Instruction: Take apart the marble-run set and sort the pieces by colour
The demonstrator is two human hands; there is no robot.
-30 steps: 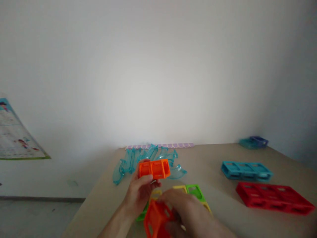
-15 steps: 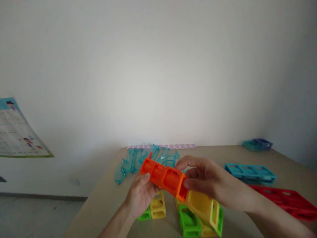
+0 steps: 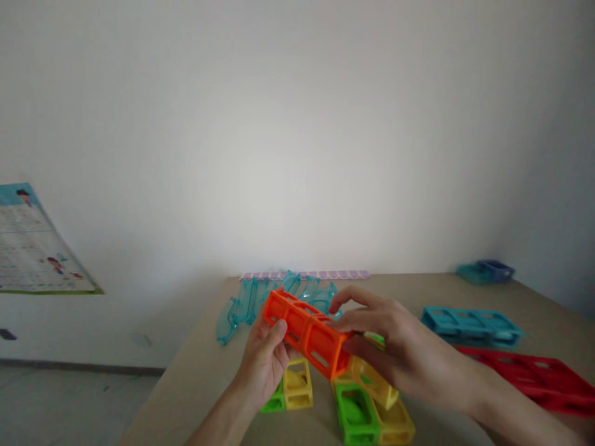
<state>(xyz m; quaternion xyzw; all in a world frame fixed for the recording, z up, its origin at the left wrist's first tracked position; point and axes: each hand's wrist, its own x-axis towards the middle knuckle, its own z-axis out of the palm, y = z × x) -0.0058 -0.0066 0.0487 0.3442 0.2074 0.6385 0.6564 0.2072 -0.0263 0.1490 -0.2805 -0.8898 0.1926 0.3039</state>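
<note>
Orange block bar [image 3: 304, 331]: a long hollow plastic piece of joined open-sided cells, held above the table [image 3: 204, 384] at lower centre of the frame, tilted so its far end sits up left and its near end drops right. We grip it at both ends. Our left hand [image 3: 264, 362] clasps the upper-left end, thumb on the near face and fingers behind. Our right hand [image 3: 395, 353] closes over the lower-right end, fingers curled across the top.

Attached pieces: yellow block [image 3: 372, 384] meets the bar's lower end just under our right hand; we cannot tell how firmly it is joined.

Below, on the table: green block [image 3: 356, 415] and a second yellow piece [image 3: 395, 424] side by side, touching, at the bottom edge of the frame. A smaller yellow-and-green pair [image 3: 292, 390] lies just under our left hand.

Edges and room: the table's left edge runs diagonally from upper centre to lower left, close beside our left forearm; bare tabletop lies between that edge and the blocks. The far edge meets the wall, where a purple strip [image 3: 304, 274] lies. Clear teal curved pieces [image 3: 251, 300] sit heaped behind the bar, near it. At right, well apart: teal frame [image 3: 471, 325], red frame [image 3: 534, 375] nearer us, and a small blue-teal stack [image 3: 486, 271] at the far corner. Open tabletop separates the frames from our right hand.

Poster [image 3: 32, 248]: on the wall, left edge of frame.
</note>
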